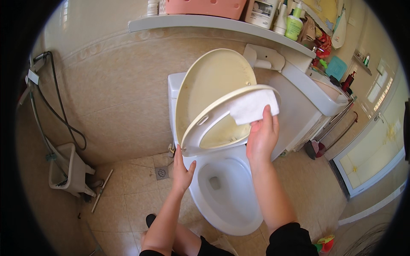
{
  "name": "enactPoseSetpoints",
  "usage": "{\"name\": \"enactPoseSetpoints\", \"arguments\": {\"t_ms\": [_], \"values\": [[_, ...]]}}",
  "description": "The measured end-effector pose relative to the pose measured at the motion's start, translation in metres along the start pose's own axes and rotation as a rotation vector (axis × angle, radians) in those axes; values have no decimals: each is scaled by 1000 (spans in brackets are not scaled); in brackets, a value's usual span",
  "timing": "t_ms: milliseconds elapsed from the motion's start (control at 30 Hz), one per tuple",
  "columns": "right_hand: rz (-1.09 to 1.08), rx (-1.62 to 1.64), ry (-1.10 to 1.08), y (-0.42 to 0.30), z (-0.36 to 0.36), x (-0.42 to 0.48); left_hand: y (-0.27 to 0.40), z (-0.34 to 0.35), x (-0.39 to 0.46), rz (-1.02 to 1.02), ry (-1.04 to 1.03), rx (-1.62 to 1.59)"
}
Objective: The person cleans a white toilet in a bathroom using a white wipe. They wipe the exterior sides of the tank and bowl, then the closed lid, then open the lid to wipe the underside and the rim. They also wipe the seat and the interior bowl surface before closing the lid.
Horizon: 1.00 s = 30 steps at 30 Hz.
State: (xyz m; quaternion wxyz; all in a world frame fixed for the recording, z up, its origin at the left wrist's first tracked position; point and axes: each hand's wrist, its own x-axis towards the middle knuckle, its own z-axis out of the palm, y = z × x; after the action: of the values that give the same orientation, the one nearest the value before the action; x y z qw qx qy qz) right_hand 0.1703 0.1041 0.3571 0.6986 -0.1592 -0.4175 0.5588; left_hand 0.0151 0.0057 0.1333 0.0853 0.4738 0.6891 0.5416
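Observation:
A white toilet bowl (229, 195) stands before me, its yellowed lid (214, 76) leaning back toward the tank (176, 84). The toilet seat (217, 108) is raised, tilted and apart from the lid at its upper side. My right hand (264, 136) holds a folded white cloth (256, 107) against the underside of the seat, near its upper right end. Beside the seat's lower left edge is my left hand (184, 172), fingers pointing up and thumb apart; its fingertips appear to touch the seat's rim, though contact is hard to confirm.
Above the toilet, a grey shelf (192, 24) carries a pink basket (205, 8) and bottles. A washbasin (323, 89) stands at right, near a door (374, 150). At left are a white mop tub (67, 169), a hose (61, 105) and a floor drain (162, 173).

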Motion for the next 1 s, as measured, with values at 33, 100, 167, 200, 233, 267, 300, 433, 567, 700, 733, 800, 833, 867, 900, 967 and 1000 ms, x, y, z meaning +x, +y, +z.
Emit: {"name": "enactPoseSetpoints", "arguments": {"t_ms": [33, 100, 167, 200, 233, 267, 300, 433, 567, 700, 733, 800, 833, 867, 900, 967, 1000], "values": [[-14, -33, -3, 5, 6, 8, -6, 2, 2, -30, -32, -36], [-51, -85, -2, 20, 18, 22, -13, 6, 6, -37, -40, -96], [-83, -143, -7, 39, 27, 37, -21, 7, 12, -43, -43, -104], [-124, -160, -11, 49, 31, 44, -22, 8, 15, -33, -23, -93], [-153, -217, -33, 59, 33, 50, -22, 10, 18, -23, -3, -82], [-181, -274, -56, 70, 34, 56, -23, 12, 20, -13, 17, -70], [-210, -327, -80, 76, 38, 59, -26, 14, 22, -15, 23, -65], [-493, -670, -146, 105, 56, 57, -35, 21, 21, 1, 30, -33], [-772, -914, -315, 138, 51, 55, -35, 19, 17, -8, -46, -65], [-820, -1111, -448, 167, 31, 42, -42, 17, 16, 27, -101, -131], [-823, -1163, -482, 177, 24, 40, -42, 15, 16, 36, -114, -143], [-834, -1248, -586, 194, 12, 36, -42, 14, 18, 51, -115, -146], [-837, -1291, -640, 204, 5, 33, -42, 14, 18, 58, -117, -149], [-850, -1293, -668, 215, -2, 28, -43, 15, 17, 62, -120, -116], [-858, -1307, -705, 223, -10, 24, -44, 15, 16, 69, -122, -84], [-878, -1336, -778, 236, -27, 12, -46, 17, 17, 78, -123, -65], [-864, -1362, -834, 242, -39, 4, -47, 20, 16, 78, -126, -77]]}}
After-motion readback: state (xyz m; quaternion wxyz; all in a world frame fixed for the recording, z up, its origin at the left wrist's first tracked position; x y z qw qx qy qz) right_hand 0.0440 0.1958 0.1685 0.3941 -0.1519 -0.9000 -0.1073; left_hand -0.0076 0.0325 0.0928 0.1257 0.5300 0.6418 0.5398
